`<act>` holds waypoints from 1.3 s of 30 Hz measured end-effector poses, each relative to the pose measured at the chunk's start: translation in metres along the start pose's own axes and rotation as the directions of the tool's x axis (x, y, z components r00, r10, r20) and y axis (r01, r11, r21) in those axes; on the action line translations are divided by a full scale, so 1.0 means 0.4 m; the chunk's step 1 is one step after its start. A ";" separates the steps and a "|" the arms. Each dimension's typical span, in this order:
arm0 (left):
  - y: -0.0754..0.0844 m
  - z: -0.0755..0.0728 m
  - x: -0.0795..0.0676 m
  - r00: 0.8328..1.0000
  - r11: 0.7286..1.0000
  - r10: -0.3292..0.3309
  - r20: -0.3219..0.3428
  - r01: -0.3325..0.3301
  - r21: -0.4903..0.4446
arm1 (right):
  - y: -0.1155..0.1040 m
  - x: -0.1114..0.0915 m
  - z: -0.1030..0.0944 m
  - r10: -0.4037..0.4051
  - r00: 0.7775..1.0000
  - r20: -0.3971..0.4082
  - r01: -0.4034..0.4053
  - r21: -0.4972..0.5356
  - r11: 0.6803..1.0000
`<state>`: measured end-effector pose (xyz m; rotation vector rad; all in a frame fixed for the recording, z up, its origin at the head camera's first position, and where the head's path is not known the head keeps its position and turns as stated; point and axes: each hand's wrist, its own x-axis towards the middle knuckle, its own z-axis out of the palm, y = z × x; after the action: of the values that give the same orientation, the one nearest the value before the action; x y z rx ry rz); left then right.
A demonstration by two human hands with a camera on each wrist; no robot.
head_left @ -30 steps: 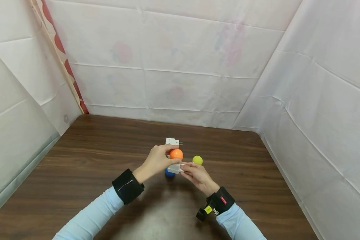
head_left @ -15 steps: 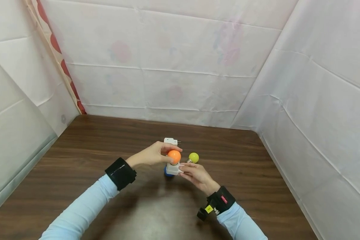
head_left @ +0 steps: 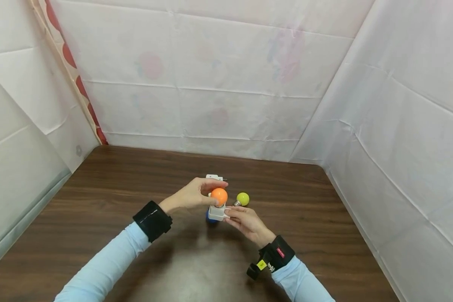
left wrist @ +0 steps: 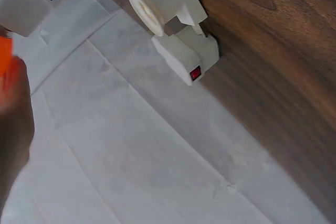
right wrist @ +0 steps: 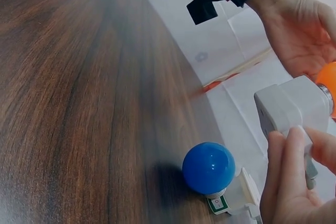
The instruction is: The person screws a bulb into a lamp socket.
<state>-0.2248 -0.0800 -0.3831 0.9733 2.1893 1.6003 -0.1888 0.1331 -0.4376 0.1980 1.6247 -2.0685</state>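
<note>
My left hand (head_left: 194, 195) holds an orange light bulb (head_left: 219, 196) between thumb and fingers. The bulb's metal base sits at the mouth of a white lamp socket (head_left: 216, 213), which my right hand (head_left: 249, 224) pinches from the right side. In the left wrist view, a red switch shows on the held socket (left wrist: 23, 11), and the left thumb lies against the orange bulb. The right wrist view shows the right fingertips pressed along the socket's grey-white body, raised over the table.
A yellow-green bulb (head_left: 243, 198) lies on the wooden table (head_left: 287, 235), just beyond the right hand. Below the held socket is a blue bulb (right wrist: 208, 167) with a white fitting. Another white socket with plug pins (head_left: 212, 177) lies behind. White sheets (head_left: 219, 75) enclose the table.
The left hand first shifted back and left around the orange bulb, its fingers extending past it, then stayed nearly still. The right hand keeps its pinch on the socket, barely moving.
</note>
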 end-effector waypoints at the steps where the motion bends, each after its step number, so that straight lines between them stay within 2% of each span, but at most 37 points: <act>1: 0.004 0.005 -0.002 0.999 1.000 -0.013 -0.044 0.014 0.027 | 0.002 0.000 -0.001 0.000 1.000 -0.001 0.000 0.002 1.000; 4: 0.023 0.027 -0.009 0.980 0.976 -0.052 -0.191 0.090 0.197 | 0.009 0.001 -0.003 -0.003 1.000 -0.008 0.003 0.004 1.000; 7: 0.044 0.051 -0.012 0.952 0.914 -0.051 -0.301 0.166 0.370 | 0.014 0.002 -0.006 -0.012 1.000 -0.009 0.012 0.010 1.000; 9: 0.055 0.066 -0.012 0.939 0.872 -0.036 -0.343 0.197 0.448 | 0.014 0.002 -0.007 -0.015 1.000 -0.009 0.015 0.019 1.000; 11: 0.062 0.079 -0.012 0.931 0.846 -0.020 -0.364 0.210 0.490 | 0.014 0.002 -0.007 -0.012 1.000 -0.012 0.013 0.025 1.000; 14: 0.060 0.091 -0.012 0.926 0.828 0.008 -0.376 0.205 0.522 | 0.015 0.001 -0.007 -0.004 1.000 -0.018 0.005 0.028 1.000; 17: 0.052 0.093 -0.014 0.928 0.831 0.010 -0.374 0.200 0.519 | 0.018 0.002 -0.007 0.006 1.000 -0.018 -0.006 0.027 1.000; 21: 0.038 0.080 -0.013 0.943 0.860 -0.016 -0.333 0.183 0.477 | 0.021 0.005 -0.011 0.013 1.000 -0.010 -0.013 0.030 0.999; 26: 0.015 0.052 -0.006 0.980 0.929 -0.009 -0.199 0.082 0.361 | 0.017 0.006 -0.015 0.000 1.000 -0.013 0.001 0.036 0.999; 30: 0.001 0.036 -0.003 0.994 0.967 -0.012 -0.105 0.038 0.253 | 0.013 0.008 -0.016 -0.002 1.000 -0.012 0.002 0.023 1.000; 34: -0.009 0.031 -0.001 0.998 0.973 -0.006 -0.058 0.019 0.228 | 0.011 0.011 -0.017 0.006 1.000 -0.012 -0.005 0.004 1.000; 39: -0.017 0.029 0.002 0.999 0.979 -0.010 -0.032 0.016 0.202 | 0.007 0.014 -0.018 0.010 1.000 -0.011 -0.010 -0.005 1.000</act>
<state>-0.2212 -0.0720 -0.3936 0.9911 2.4115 1.4169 -0.1937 0.1379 -0.4444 0.2162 1.6325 -2.0591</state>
